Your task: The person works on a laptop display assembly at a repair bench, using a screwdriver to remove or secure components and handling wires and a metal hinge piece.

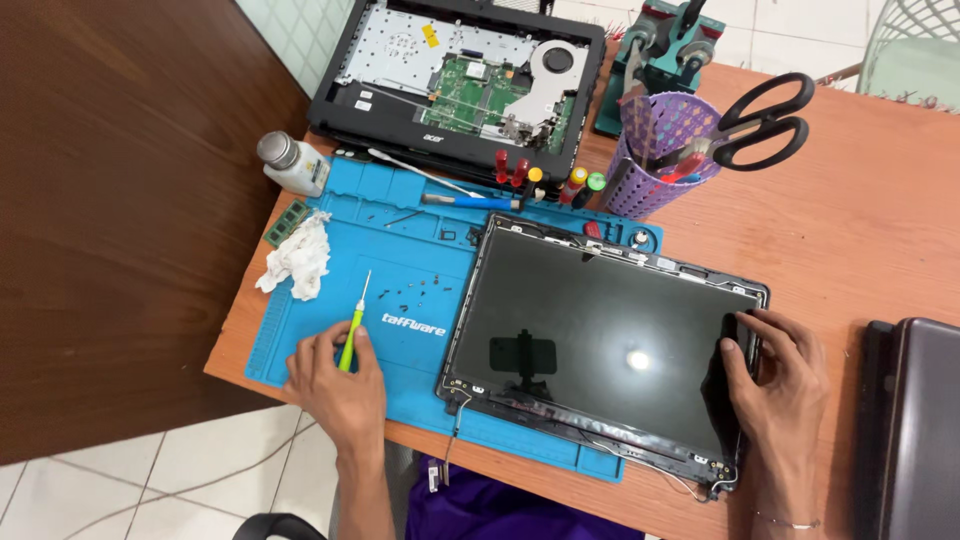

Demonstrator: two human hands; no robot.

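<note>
My left hand [338, 375] rests on the blue work mat [420, 250] and grips a small green-handled screwdriver [353, 330], its tip pointing away from me. A bare laptop screen panel [600, 330] in a black back cover lies face up, half on the mat and half on the wooden table. My right hand [775, 375] holds the panel's right edge, thumb on the glass. Several tiny screws [410, 290] are scattered on the mat between my left hand and the panel.
An opened laptop base [460, 80] with a green board lies at the back. A purple mesh cup [662, 150] holds black scissors [765, 120] and tools. A white crumpled tissue [300, 258], a small bottle [290, 160] and another laptop [915, 420] at right also sit here.
</note>
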